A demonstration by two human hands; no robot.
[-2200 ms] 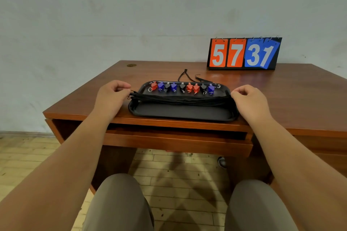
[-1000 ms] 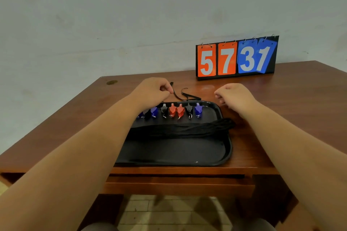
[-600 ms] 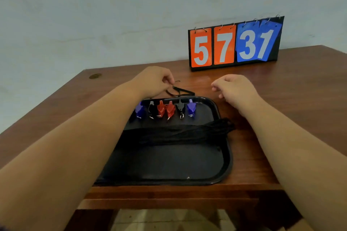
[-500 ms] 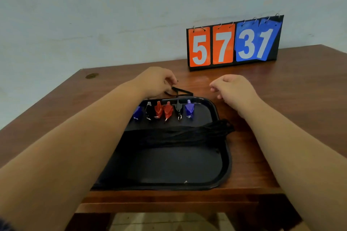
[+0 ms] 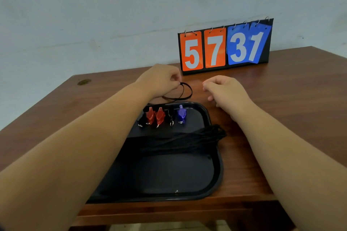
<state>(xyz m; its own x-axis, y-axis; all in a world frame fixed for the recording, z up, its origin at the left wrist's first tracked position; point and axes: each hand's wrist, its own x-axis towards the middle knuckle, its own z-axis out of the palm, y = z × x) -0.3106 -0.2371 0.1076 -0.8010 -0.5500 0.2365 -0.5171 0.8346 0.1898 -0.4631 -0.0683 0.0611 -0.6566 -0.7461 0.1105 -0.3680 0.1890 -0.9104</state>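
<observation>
Closest in, a black plastic tray (image 5: 218, 180) sits at the front edge of a brown wooden desk (image 5: 281, 110), and both bare forearms reach over it from the near side. The near half of the tray floor shows bare. Across its middle lies a bundle of black cords (image 5: 180, 141), and the bundle's right end hangs over the tray's right rim onto the wood. Behind the bundle, a row of small whistles lines the far part of the tray: two red whistles (image 5: 150, 115) side by side, then a black whistle (image 5: 171, 115), then a blue whistle (image 5: 181, 114) at the right end. The left forearm covers the row's left end.

Just past the tray's far rim, a black cord loop (image 5: 185, 93) lies on the desk, curling round to the right. The left hand (image 5: 161, 78) is knuckles up, and its fingertips pinch the top of this loop. The right hand (image 5: 225, 90) is just to the right of the loop, apart from it. Its fingers are loosely curled and nothing is in its grasp.

Further back, a flip scoreboard (image 5: 225, 48) stands upright near the desk's far edge, with orange cards reading 5 and 7 and blue cards reading 3 and 1. A small round metal disc (image 5: 84, 81) is set into the far left corner of the desk. A pale wall (image 5: 112, 15) rises behind.
</observation>
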